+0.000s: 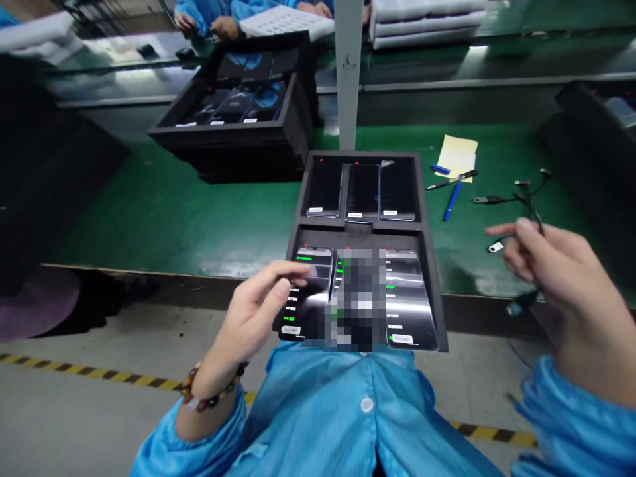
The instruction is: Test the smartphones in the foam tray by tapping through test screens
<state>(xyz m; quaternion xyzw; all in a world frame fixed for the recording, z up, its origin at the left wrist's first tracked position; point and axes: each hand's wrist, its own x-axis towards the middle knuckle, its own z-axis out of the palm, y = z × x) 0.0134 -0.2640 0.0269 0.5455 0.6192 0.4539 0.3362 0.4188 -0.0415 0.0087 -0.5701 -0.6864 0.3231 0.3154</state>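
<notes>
In front of me a black foam tray (358, 233) holds two rows of smartphones. The near-left phone (313, 301) and the near-right phone (412, 301) have lit screens with list text, some lines green; the one between them is blurred out. The far-row phones, such as the middle one (362, 189), have dark screens. My left hand (258, 301) is over the left edge of the near-left phone, its fingers loosely bent and apart, with nothing seen in them. Right of the tray, my right hand (556, 268) pinches a bundle of short black cables (529, 199) with silver and black plugs; the index finger points out left.
A stack of black foam trays (233, 132) with phones stands behind on the left. Pens (451, 201) and a yellow note (458, 156) lie on the green bench (223, 225). A grey post (348, 79) rises behind the tray. A co-worker's hands (224, 28) show across the bench.
</notes>
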